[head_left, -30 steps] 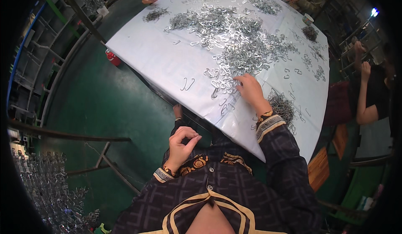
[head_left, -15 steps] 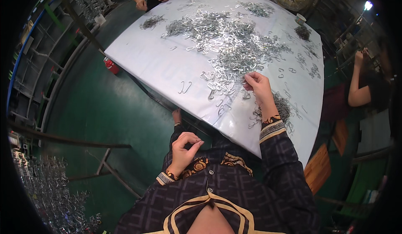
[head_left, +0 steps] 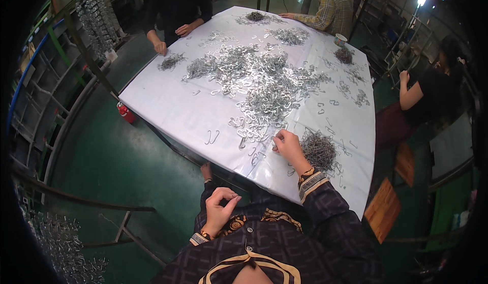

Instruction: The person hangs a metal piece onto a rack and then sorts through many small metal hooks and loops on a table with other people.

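Observation:
My right hand (head_left: 288, 145) is over the white-covered table (head_left: 173, 106), thumb and fingers pinched together at the near edge of a large heap of shiny metal S-shaped hooks (head_left: 269, 98). Whatever sits between those fingertips is too small to make out. Just right of this hand lies a darker, tangled pile of thin metal hooks (head_left: 318, 151). Off the table's near edge, above my lap, my left hand (head_left: 220, 207) is curled with thumb and fingertips together; its contents are hidden. A few loose hooks (head_left: 212, 137) lie apart on the left.
A person in black (head_left: 178, 9) stands at the far left, one in a checked shirt (head_left: 330, 12) at the far right, another (head_left: 422, 93) on the right side. A white cup (head_left: 340, 40), a red can (head_left: 125, 112), wooden stools (head_left: 382, 210) and metal racks (head_left: 122, 228) surround the table.
The view has tilted up, showing more of the people across the table. My right hand has drawn back toward me along the heap. My left hand keeps its curled pose.

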The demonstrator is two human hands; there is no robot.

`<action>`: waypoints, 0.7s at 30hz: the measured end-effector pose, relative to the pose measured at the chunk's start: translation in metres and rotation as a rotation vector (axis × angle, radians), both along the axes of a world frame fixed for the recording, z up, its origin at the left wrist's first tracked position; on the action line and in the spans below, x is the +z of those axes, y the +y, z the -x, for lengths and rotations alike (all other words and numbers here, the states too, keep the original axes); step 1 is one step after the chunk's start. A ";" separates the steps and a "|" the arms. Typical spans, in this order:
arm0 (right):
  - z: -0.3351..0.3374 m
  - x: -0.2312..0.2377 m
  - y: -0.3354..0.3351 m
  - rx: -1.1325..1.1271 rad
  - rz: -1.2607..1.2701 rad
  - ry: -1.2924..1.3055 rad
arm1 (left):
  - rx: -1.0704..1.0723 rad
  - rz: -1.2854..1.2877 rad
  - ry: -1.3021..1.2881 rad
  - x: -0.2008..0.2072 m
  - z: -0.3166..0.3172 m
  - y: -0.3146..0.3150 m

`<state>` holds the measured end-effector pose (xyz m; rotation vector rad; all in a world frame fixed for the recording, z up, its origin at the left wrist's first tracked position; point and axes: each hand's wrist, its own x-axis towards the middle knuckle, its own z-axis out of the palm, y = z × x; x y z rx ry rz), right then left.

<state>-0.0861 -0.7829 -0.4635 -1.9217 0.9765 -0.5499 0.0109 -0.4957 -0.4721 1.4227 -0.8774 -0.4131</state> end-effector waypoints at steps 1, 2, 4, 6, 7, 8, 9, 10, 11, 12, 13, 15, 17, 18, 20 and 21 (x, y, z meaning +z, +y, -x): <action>0.000 0.001 0.001 -0.023 -0.050 -0.036 | 0.005 -0.003 0.010 0.001 0.000 0.000; 0.001 0.002 0.002 -0.046 -0.100 -0.073 | -0.006 0.001 -0.002 0.003 -0.001 0.000; 0.003 0.007 0.001 -0.058 -0.283 -0.221 | -0.022 0.005 -0.022 0.005 0.000 0.002; 0.008 0.017 0.000 -0.037 -0.552 -0.443 | -0.024 0.009 0.005 0.005 -0.002 -0.005; 0.013 0.026 0.004 -0.032 -0.605 -0.479 | -0.030 0.000 0.030 0.005 0.000 -0.008; 0.011 0.035 0.011 -0.019 -0.668 -0.512 | -0.035 -0.018 0.046 0.005 -0.002 -0.010; 0.010 0.042 0.017 -0.009 -0.732 -0.545 | -0.034 0.011 0.056 0.006 -0.003 -0.012; 0.013 0.047 0.019 0.008 -0.759 -0.555 | -0.035 0.008 0.041 0.011 -0.003 -0.018; 0.014 0.049 0.021 0.030 -0.790 -0.567 | -0.031 0.003 0.021 0.014 -0.004 -0.022; 0.016 0.050 0.025 0.052 -0.821 -0.580 | -0.037 -0.002 0.043 0.016 -0.003 -0.025; 0.018 0.054 0.030 0.071 -0.849 -0.586 | -0.042 -0.003 0.066 0.021 -0.003 -0.028; 0.019 0.057 0.040 0.116 -0.904 -0.610 | -0.021 -0.049 0.017 0.031 -0.005 -0.033; 0.020 0.062 0.050 0.177 -0.970 -0.630 | -0.010 -0.046 0.015 0.043 -0.005 -0.040; 0.021 0.063 0.057 0.205 -1.002 -0.641 | -0.002 -0.053 -0.026 0.048 -0.006 -0.043; 0.022 0.069 0.069 0.256 -1.059 -0.648 | -0.004 -0.007 -0.057 0.060 -0.006 -0.049; 0.022 0.070 0.074 0.282 -1.088 -0.652 | -0.004 0.015 -0.073 0.063 -0.006 -0.051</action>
